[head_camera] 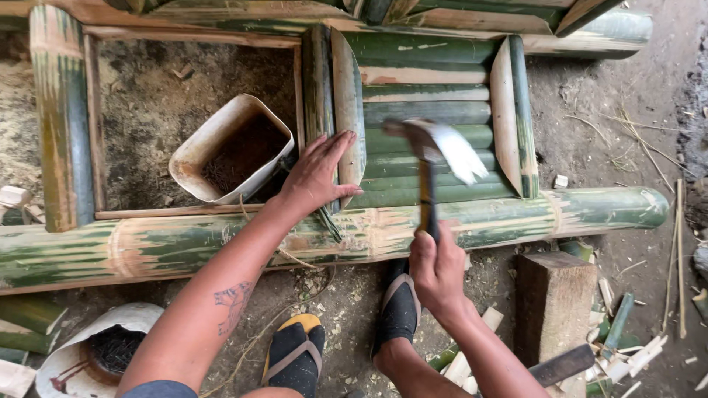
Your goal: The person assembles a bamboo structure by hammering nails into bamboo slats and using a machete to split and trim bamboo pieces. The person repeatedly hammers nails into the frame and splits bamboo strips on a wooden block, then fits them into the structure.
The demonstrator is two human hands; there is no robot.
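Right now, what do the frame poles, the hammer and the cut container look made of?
Poles: bamboo, green-streaked skin, visible node rings. Hammer: head looks like bare grey metal, blurred; handle dark, possibly wood. Container: seemingly off-white plastic, stained, top cut away.

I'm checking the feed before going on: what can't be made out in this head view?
- Hammer: the head is motion-blurred, so its face and what it strikes can't be read.
- Left hand covers the spot on the split bamboo piece; any nail there is hidden.
- White container: dark contents, too small to identify.
- Right hand hides the handle's lower end.
- Second container, bottom left, is partly hidden by the left forearm.
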